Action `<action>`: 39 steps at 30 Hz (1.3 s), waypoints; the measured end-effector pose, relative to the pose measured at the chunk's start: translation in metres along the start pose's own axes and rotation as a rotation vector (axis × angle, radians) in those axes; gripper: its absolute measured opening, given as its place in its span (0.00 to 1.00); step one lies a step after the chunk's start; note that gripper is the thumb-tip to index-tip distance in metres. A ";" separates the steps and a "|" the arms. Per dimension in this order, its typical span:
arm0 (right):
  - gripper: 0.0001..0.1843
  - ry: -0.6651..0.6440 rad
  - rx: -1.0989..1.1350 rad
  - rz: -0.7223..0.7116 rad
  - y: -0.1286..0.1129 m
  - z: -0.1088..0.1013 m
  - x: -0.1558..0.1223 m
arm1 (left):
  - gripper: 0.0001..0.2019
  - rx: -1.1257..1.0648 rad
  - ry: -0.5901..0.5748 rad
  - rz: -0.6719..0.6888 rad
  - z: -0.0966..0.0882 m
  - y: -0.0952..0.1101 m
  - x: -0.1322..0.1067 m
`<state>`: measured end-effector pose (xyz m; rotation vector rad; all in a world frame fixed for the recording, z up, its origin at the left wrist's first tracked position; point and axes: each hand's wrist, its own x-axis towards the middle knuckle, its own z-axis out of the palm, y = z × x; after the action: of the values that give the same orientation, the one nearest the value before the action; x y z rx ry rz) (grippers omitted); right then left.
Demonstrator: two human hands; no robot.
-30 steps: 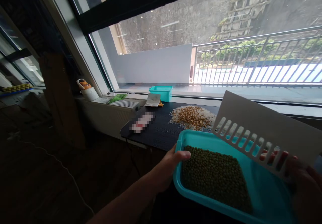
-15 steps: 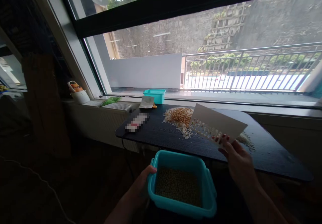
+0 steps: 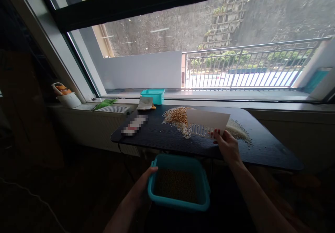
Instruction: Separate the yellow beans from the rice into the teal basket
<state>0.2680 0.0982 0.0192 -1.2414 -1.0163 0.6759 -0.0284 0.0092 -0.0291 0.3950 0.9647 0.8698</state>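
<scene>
My left hand (image 3: 145,179) grips the left rim of a turquoise plastic bin (image 3: 205,187), thumb over the edge. Small brownish grains or beans (image 3: 176,184) cover the bin's bottom. In my right hand (image 3: 225,140) is a white card (image 3: 209,117) with a row of slots cut along its lower side; I pinch it near its lower right corner. The card stands tilted over the dark table, between two piles. Left of it lie yellow beans (image 3: 179,114) mixed with white rice-like grains (image 3: 185,131). Behind its right side spreads a pale grain pile (image 3: 237,130), partly hidden.
On the dark table (image 3: 264,145) lie a blurred-out flat object (image 3: 134,124) and a grey packet (image 3: 145,103). Another turquoise bin (image 3: 157,96) stands by the window. A white pot (image 3: 69,100) and a green thing (image 3: 106,103) rest on the left ledge.
My right hand has moved the slotted card left and turned it more level, uncovering more of the pale pile. The bin sits slightly further left in view; my left hand still grips it.
</scene>
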 end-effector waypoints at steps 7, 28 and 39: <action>0.21 -0.017 -0.055 -0.020 0.002 -0.003 -0.001 | 0.19 -0.063 0.044 0.059 0.015 0.001 0.014; 0.19 -0.109 -0.094 -0.050 -0.005 0.000 -0.007 | 0.19 -0.017 0.079 0.083 0.012 -0.002 0.014; 0.19 -0.151 -0.073 -0.075 -0.010 0.000 -0.010 | 0.21 -0.015 0.074 0.089 0.013 -0.001 0.014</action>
<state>0.2622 0.0871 0.0258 -1.2226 -1.2161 0.6868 -0.0131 0.0204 -0.0311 0.3973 1.0141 0.9775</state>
